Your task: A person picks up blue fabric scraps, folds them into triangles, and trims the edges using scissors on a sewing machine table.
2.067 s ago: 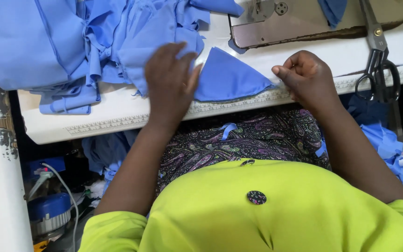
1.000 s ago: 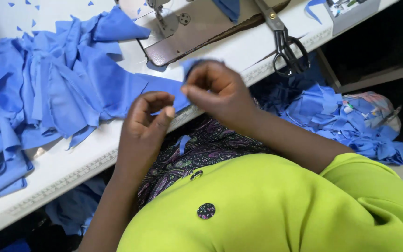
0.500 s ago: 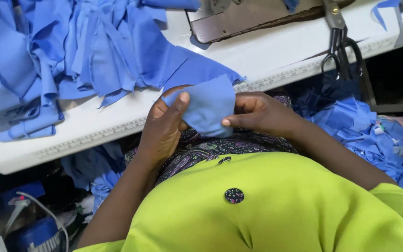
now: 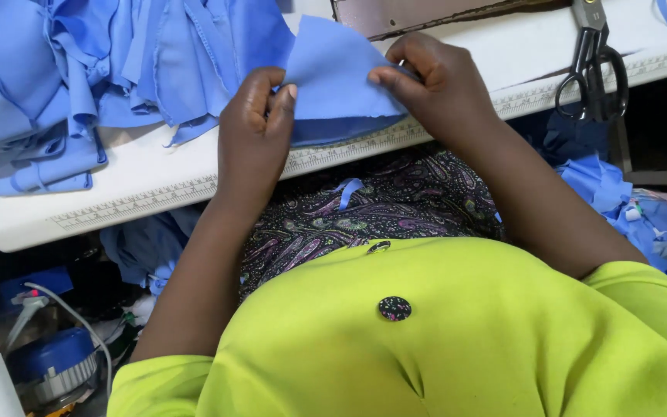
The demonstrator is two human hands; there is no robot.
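Note:
A small blue fabric piece (image 4: pixel 337 77) is held up over the front edge of the white sewing table (image 4: pixel 156 174). My left hand (image 4: pixel 255 127) pinches its left edge between thumb and fingers. My right hand (image 4: pixel 434 81) grips its right edge, thumb on top. A second blue piece lies flat on the table just under the held one. The base of a sewing machine (image 4: pixel 426 11) sits right behind my hands.
A heap of blue fabric pieces (image 4: pixel 94 69) covers the table's left part. Black scissors (image 4: pixel 592 62) lie at the right by the ruler-marked edge. More blue scraps (image 4: pixel 627 208) are piled below at the right. A blue spool and cable (image 4: pixel 52 363) sit on the floor at left.
Both hands have lifted the blue piece from my lap up to the table edge. The view has shifted slightly, bringing the fabric heap closer.

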